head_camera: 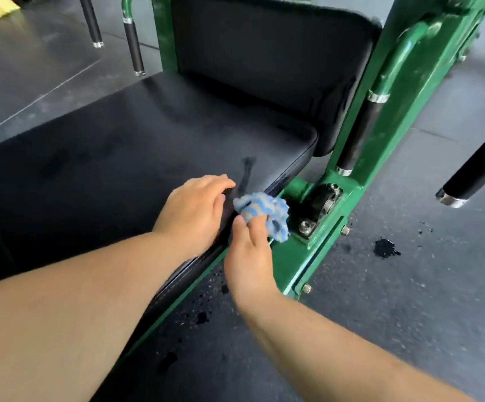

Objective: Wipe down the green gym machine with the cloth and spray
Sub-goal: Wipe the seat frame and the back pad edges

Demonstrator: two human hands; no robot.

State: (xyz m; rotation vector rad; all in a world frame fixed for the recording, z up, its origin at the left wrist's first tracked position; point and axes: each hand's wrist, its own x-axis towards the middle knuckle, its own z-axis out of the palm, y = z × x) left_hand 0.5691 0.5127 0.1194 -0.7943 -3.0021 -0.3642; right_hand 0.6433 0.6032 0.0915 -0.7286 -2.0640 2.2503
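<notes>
- right hand (250,256) pinches bunched blue-white cloth (267,208), thumb and fingers curled round it
- cloth just past right fingertips, pressed at the join of seat edge and green frame (302,256)
- left hand (195,210) just left of the cloth, flat on black seat pad (119,158), fingers relaxed, holding nothing
- metal bearing block (319,204) just right of the cloth, bolted on the frame
- dark wet spots (384,248) on grey floor (409,300), right of right hand
- black back pad (264,53) well beyond both hands, upright
- black grip handle (357,134) on green upright, beyond-right
</notes>
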